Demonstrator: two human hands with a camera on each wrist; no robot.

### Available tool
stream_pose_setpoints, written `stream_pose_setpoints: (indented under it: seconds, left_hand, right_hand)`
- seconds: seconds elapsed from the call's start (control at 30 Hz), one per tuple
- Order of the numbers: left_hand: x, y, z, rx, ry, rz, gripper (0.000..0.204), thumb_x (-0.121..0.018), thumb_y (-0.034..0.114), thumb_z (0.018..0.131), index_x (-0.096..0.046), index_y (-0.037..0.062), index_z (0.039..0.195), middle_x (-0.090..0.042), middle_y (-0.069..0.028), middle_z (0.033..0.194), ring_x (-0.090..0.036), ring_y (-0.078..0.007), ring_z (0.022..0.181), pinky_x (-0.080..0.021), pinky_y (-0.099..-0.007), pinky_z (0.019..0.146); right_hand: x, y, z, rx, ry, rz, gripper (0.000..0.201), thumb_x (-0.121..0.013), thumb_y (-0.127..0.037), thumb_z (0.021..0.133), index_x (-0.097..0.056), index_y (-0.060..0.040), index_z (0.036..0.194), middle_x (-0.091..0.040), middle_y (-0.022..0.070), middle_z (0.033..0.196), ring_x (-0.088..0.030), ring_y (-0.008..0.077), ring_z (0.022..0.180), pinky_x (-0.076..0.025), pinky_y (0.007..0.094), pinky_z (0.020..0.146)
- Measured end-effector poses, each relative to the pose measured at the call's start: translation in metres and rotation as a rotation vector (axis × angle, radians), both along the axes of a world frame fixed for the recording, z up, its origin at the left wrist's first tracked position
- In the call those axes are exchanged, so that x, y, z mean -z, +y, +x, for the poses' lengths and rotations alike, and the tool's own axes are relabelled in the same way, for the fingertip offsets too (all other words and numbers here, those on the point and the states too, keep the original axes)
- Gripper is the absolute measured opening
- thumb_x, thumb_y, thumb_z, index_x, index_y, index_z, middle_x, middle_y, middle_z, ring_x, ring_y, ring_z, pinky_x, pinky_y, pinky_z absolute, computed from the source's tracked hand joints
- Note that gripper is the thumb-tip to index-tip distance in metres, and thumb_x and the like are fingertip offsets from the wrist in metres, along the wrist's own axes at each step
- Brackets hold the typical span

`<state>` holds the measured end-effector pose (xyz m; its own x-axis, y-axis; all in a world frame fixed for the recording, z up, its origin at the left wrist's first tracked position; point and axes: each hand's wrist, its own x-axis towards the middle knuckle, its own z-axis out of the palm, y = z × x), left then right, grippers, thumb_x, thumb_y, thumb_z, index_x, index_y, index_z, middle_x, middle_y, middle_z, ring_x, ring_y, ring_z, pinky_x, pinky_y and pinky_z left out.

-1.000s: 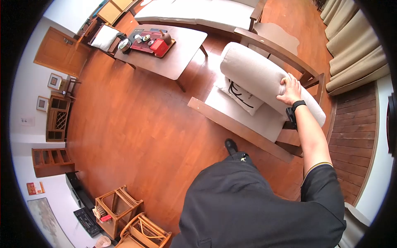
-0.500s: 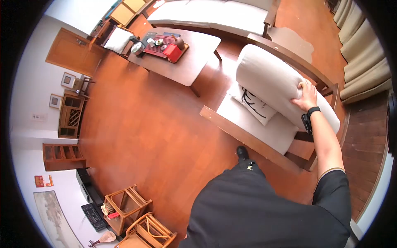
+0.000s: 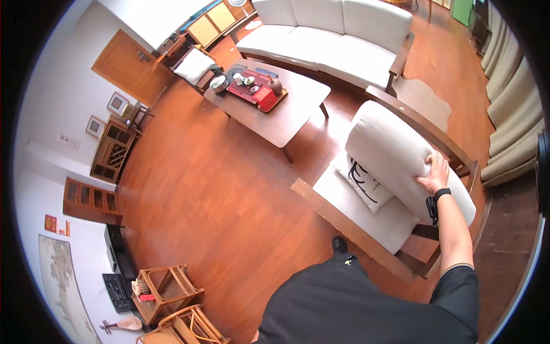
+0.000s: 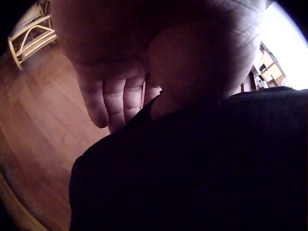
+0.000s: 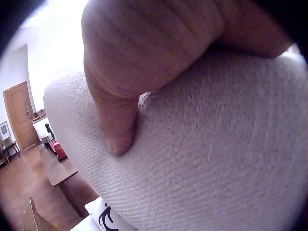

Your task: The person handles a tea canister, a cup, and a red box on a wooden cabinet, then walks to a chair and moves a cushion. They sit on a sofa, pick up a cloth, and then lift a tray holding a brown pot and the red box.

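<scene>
My right hand (image 3: 436, 173) grips the top edge of the cream back cushion (image 3: 387, 136) of a wooden armchair. In the right wrist view, the thumb presses a dent into the woven fabric of the cushion (image 5: 211, 144). A white throw pillow (image 3: 366, 182) with black brushstrokes leans against that cushion, on the seat (image 3: 366, 221). My left hand (image 4: 115, 91) hangs low beside dark clothing (image 4: 192, 168), its fingers loosely bent with nothing in them; the clothing hides part of it.
Beyond the armchair, a low table (image 3: 303, 109) carries a red tea tray (image 3: 243, 86). A cream sofa (image 3: 321, 46) stands behind it. The armchair's wooden arm (image 3: 349, 226) runs close to my foot (image 3: 340, 245). Rattan furniture (image 3: 172, 289) is at lower left, curtains (image 3: 507, 103) at right.
The head view has tilted up and turned, so the room sits lower and further right in it, with more of the sofa showing. My right hand keeps its hold on the cushion.
</scene>
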<state>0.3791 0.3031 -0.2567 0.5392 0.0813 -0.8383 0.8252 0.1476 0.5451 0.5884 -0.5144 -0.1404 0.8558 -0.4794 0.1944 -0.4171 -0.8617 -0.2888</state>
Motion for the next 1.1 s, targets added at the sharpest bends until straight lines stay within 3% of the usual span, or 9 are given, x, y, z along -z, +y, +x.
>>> stream_pose_setpoints:
  seconds: [0.4,0.47,0.53,0.63,0.67,0.73,0.87,0.93,1.1]
  left_hand:
    - [0.111,-0.065,-0.099,-0.282,-0.031,-0.13,0.015,-0.062,0.007,0.092,-0.071,-0.0024,0.1,-0.073,-0.0066,0.095,-0.067,-0.0168,0.086,-0.055,-0.0305,0.077]
    - [0.112,-0.069,-0.098,-0.005,-0.062,-0.006,0.016,-0.062,0.007,0.093,-0.071,-0.0026,0.102,-0.073,-0.0069,0.096,-0.068,-0.0171,0.085,-0.055,-0.0312,0.077]
    - [0.083,-0.073,-0.116,-0.099,-0.013,0.099,0.016,-0.067,0.007,0.092,-0.072,-0.0032,0.102,-0.074,-0.0081,0.096,-0.068,-0.0169,0.085,-0.056,-0.0318,0.079]
    - [0.05,-0.103,-0.091,-0.2,-0.08,-0.09,0.03,-0.081,0.017,0.084,-0.073,-0.0033,0.104,-0.075,-0.0109,0.096,-0.07,-0.0182,0.089,-0.056,-0.033,0.082]
    - [0.052,-0.114,-0.097,-0.283,-0.108,-0.082,0.03,-0.081,0.017,0.084,-0.073,-0.0033,0.104,-0.075,-0.0109,0.096,-0.07,-0.0182,0.089,-0.056,-0.033,0.082]
    - [0.035,-0.133,-0.086,0.043,-0.017,0.456,0.033,-0.079,0.022,0.082,-0.074,-0.0009,0.106,-0.076,-0.0123,0.098,-0.071,-0.0199,0.09,-0.056,-0.0344,0.083]
    - [0.021,-0.149,-0.081,0.03,0.032,0.507,0.031,-0.073,0.021,0.083,-0.074,0.0017,0.108,-0.076,-0.0142,0.101,-0.072,-0.0225,0.092,-0.056,-0.0352,0.085]
    - [0.015,-0.157,-0.079,0.06,0.037,0.562,0.03,-0.071,0.02,0.084,-0.075,0.0023,0.107,-0.076,-0.0147,0.101,-0.072,-0.023,0.092,-0.056,-0.0353,0.085]
    - [0.022,-0.168,-0.092,-0.066,0.01,0.521,0.032,-0.074,0.03,0.083,-0.076,0.0035,0.101,-0.076,-0.0148,0.099,-0.073,-0.0241,0.092,-0.055,-0.0357,0.084]
  right_hand:
    - [0.005,-0.014,0.005,0.027,0.057,-0.012,0.069,-0.088,-0.03,0.051,-0.049,-0.0145,0.105,-0.046,0.0122,0.14,-0.043,0.0355,0.129,-0.033,0.0458,0.11]
    - [0.005,-0.014,0.007,0.046,0.054,-0.004,0.067,-0.088,-0.027,0.052,-0.047,-0.0148,0.104,-0.046,0.0125,0.143,-0.041,0.0348,0.134,-0.029,0.0459,0.115]
    - [0.004,-0.017,0.008,0.062,0.097,0.03,0.068,-0.088,-0.028,0.053,-0.048,-0.0148,0.107,-0.044,0.0134,0.145,-0.04,0.0341,0.135,-0.027,0.0462,0.116]
    - [0.028,-0.041,0.006,-0.135,-0.124,-0.023,0.066,-0.084,-0.027,0.052,-0.052,-0.0079,0.106,-0.056,0.0147,0.106,-0.056,0.0371,0.102,-0.046,0.0483,0.09]
    - [0.027,-0.037,0.007,-0.141,-0.15,-0.011,0.07,-0.084,-0.025,0.051,-0.054,-0.0053,0.111,-0.057,0.014,0.107,-0.056,0.0353,0.102,-0.047,0.0473,0.09]
    - [0.039,-0.044,0.011,-0.108,-0.205,0.054,0.07,-0.085,-0.022,0.049,-0.054,-0.005,0.11,-0.058,0.0123,0.105,-0.056,0.0332,0.101,-0.047,0.046,0.089]
    - [0.073,-0.092,0.019,-0.187,-0.135,-0.09,0.078,-0.083,-0.024,0.052,-0.051,-0.0025,0.12,-0.056,0.0156,0.115,-0.054,0.0352,0.112,-0.044,0.0439,0.099]
    - [0.011,-0.042,0.019,-0.046,0.192,-0.205,0.084,-0.086,-0.053,0.067,-0.059,-0.0086,0.133,-0.063,0.0193,0.126,-0.059,0.036,0.119,-0.046,0.0447,0.103]
    - [0.003,-0.03,0.019,-0.007,0.152,-0.215,0.087,-0.09,-0.052,0.056,-0.061,-0.0119,0.128,-0.062,0.0153,0.122,-0.059,0.0343,0.114,-0.046,0.0461,0.101]
